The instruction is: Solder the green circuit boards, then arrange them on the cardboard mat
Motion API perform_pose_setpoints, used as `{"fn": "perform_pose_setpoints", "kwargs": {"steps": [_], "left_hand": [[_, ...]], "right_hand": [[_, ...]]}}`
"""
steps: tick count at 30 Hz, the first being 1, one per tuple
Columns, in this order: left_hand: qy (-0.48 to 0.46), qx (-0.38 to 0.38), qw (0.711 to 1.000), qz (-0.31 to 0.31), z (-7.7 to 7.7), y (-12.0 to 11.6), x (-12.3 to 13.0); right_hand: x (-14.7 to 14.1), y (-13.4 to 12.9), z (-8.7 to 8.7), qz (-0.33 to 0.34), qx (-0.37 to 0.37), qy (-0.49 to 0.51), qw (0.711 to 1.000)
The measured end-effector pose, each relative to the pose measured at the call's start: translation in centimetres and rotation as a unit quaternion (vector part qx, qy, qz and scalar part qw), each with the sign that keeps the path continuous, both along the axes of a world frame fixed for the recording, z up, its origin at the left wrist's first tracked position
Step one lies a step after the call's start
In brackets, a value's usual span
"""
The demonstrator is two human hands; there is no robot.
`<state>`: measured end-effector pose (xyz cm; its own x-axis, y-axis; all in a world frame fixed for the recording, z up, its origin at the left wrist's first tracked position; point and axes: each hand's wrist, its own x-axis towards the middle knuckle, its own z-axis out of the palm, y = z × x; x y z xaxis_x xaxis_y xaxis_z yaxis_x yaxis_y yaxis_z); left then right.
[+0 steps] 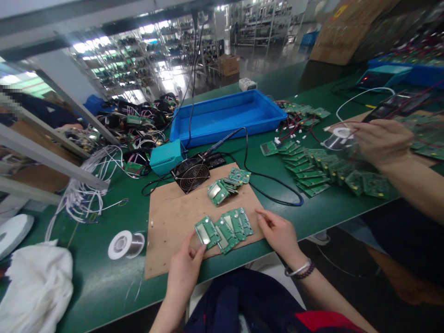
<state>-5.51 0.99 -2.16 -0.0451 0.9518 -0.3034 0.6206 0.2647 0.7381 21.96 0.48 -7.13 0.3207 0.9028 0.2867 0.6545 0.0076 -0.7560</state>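
Centrally, low in the frame, the left hand (183, 270) rests its fingertips on the near edge of a row of green circuit boards (225, 230), nothing clasped. The right hand (279, 233) lies loose, fingers at the row's right end. Boards sit on a brown cardboard sheet (169, 240) over a green bench (104, 282). Beyond: small fan (190, 175), blue tray (225, 115). Upper right, a co-worker's hand (381, 138). Shelving fills the background.

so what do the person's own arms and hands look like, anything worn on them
Both forearms are bare, with no sleeves or gloves showing. The right hand has two bracelets at the wrist: a thin silver bangle and a dark beaded band. The left hand and its wrist carry nothing; the fingers show no rings.
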Motion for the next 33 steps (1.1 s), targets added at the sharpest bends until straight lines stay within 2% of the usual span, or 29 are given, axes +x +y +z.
{"fn": "perform_pose_setpoints", "kwargs": {"steps": [2, 4, 6, 9, 11, 13, 20, 26, 29, 33], "left_hand": [[0.149, 0.05, 0.986, -0.061, 0.4, 0.4, -0.3], [0.205, 0.126, 0.965, -0.103, 0.4, 1.1, -0.4], [0.197, 0.186, 0.95, -0.156, 0.1, 2.0, -0.1], [0.157, 0.179, 0.942, -0.237, -0.7, 3.2, 0.4], [0.138, 0.167, 0.943, -0.251, -0.9, 3.5, 0.6], [0.122, 0.17, 0.945, -0.251, -0.9, 3.5, 0.7], [0.093, 0.178, 0.921, -0.334, -1.1, 2.8, 2.7], [0.06, 0.208, 0.893, -0.394, -0.4, 4.5, 3.5], [0.07, 0.219, 0.885, -0.404, 0.1, 5.4, 4.1], [0.072, 0.224, 0.885, -0.402, -0.5, 6.1, 5.5]], "right_hand": [[0.2, -0.1, 0.4, 0.015, 0.002, -0.002, 1.0], [0.5, -0.1, 1.0, 0.039, 0.003, -0.003, 0.999], [0.5, 0.1, 1.6, 0.084, 0.006, -0.008, 0.996], [0.2, 0.6, 2.2, 0.191, 0.006, -0.026, 0.981], [0.0, 1.0, 2.2, 0.254, -0.006, -0.041, 0.966], [-0.1, 1.4, 1.9, 0.286, -0.018, -0.048, 0.957], [0.2, 2.2, 1.6, 0.336, -0.015, -0.046, 0.94], [0.1, 2.7, 2.1, 0.347, -0.007, -0.027, 0.937], [0.1, 2.7, 2.0, 0.353, 0.003, -0.02, 0.935], [0.6, 2.9, 1.8, 0.353, -0.019, 0.007, 0.936]]}}
